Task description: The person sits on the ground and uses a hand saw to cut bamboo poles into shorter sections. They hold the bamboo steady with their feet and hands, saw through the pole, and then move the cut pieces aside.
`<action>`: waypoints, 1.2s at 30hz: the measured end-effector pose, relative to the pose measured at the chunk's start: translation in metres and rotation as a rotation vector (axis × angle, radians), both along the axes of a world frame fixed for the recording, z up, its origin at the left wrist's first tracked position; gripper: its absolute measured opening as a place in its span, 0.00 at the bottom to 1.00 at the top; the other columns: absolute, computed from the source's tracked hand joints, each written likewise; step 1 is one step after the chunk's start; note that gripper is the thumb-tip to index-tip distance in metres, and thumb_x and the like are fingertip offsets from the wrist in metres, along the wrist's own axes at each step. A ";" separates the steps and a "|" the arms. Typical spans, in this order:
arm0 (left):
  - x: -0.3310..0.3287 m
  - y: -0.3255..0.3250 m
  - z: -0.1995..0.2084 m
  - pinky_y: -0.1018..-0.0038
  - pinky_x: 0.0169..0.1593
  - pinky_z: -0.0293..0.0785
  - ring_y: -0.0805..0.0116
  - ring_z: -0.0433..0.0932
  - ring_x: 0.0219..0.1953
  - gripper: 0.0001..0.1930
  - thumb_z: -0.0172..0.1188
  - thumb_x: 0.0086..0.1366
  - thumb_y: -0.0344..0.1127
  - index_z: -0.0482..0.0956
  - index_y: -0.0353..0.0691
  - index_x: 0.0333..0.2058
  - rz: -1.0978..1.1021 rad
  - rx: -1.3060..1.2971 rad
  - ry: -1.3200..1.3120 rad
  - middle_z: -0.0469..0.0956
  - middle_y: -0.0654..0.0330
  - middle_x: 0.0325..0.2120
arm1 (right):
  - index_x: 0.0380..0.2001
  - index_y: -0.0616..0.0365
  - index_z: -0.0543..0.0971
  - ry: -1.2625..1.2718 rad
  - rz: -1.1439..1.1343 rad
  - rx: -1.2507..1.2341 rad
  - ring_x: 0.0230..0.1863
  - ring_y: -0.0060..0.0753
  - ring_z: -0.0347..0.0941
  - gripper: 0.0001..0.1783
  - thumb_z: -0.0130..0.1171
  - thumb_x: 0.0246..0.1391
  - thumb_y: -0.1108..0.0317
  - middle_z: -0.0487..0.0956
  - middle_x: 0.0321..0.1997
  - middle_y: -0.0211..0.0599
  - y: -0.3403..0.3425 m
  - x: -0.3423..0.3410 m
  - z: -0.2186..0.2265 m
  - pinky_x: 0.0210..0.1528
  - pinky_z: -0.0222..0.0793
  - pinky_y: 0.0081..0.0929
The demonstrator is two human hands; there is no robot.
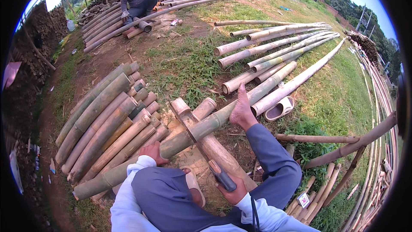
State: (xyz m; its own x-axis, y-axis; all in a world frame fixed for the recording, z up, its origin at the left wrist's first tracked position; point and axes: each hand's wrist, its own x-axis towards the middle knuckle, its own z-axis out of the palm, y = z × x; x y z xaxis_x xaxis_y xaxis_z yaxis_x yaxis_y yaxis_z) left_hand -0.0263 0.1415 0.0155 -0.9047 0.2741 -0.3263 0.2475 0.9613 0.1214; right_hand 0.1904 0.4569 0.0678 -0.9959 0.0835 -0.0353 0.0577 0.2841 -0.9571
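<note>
We have grassy ground [184, 60] around us, worn to reddish-brown soil [101, 56] far ahead and left of the grip of our right hand [234, 190]. Near the grip, ahead-left, pale sawdust [191, 151] covers the earth. Farther left we see a stack of cut bamboo culms [101, 129] resting on it. Ahead-right of the grip, long bamboo culms [279, 49] lie across the grass, a cream slip-on sandal [277, 112] just beside the nearest. Right of the grip lie short bamboo lengths [316, 199], then long thin bamboo poles [374, 146]
</note>
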 end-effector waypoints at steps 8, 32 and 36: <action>0.023 -0.035 0.000 0.54 0.50 0.78 0.42 0.83 0.44 0.39 0.76 0.43 0.59 0.72 0.36 0.45 0.073 -0.026 0.085 0.84 0.42 0.40 | 0.46 0.59 0.82 -0.186 0.076 0.083 0.27 0.30 0.78 0.16 0.70 0.53 0.72 0.81 0.28 0.39 0.021 0.073 0.059 0.34 0.73 0.29; 0.022 -0.022 0.002 0.51 0.49 0.78 0.39 0.83 0.42 0.40 0.78 0.42 0.58 0.72 0.35 0.45 0.082 -0.002 0.003 0.84 0.42 0.37 | 0.41 0.63 0.81 -0.246 0.106 0.024 0.27 0.20 0.75 0.10 0.66 0.55 0.77 0.77 0.24 0.33 0.016 0.022 0.031 0.33 0.70 0.23; 0.006 -0.015 0.014 0.52 0.53 0.76 0.40 0.82 0.47 0.41 0.77 0.42 0.60 0.73 0.36 0.48 0.078 -0.007 -0.002 0.83 0.41 0.40 | 0.46 0.66 0.80 -0.042 0.121 -0.075 0.36 0.21 0.76 0.14 0.65 0.57 0.76 0.80 0.32 0.35 -0.018 -0.083 -0.010 0.42 0.72 0.23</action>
